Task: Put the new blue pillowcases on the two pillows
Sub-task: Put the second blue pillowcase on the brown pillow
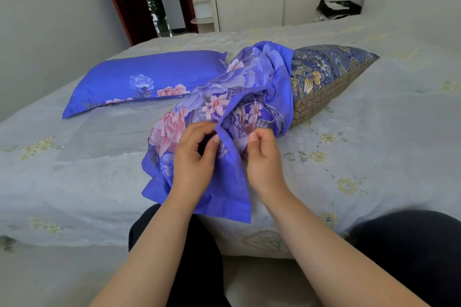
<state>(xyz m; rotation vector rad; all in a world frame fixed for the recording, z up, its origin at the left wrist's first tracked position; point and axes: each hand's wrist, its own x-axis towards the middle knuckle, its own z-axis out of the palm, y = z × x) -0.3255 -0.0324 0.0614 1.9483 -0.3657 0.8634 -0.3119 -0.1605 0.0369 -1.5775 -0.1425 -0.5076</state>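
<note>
Both hands, my left hand [193, 154] and right hand [262, 157], pinch the blue pillowcase [224, 112] hem; if I tug unevenly, it may slip off the second pillow [331, 70].

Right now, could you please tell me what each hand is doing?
Left hand: pinching the edge of the blue floral cotton pillowcase.
Right hand: fingers curled, gripping the same pillowcase.

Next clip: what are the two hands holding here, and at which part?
Both hands pinch the blue pillowcase at its near open edge: left hand and right hand on either side of a fold. Its far end covers part of the patterned pillow.
</note>
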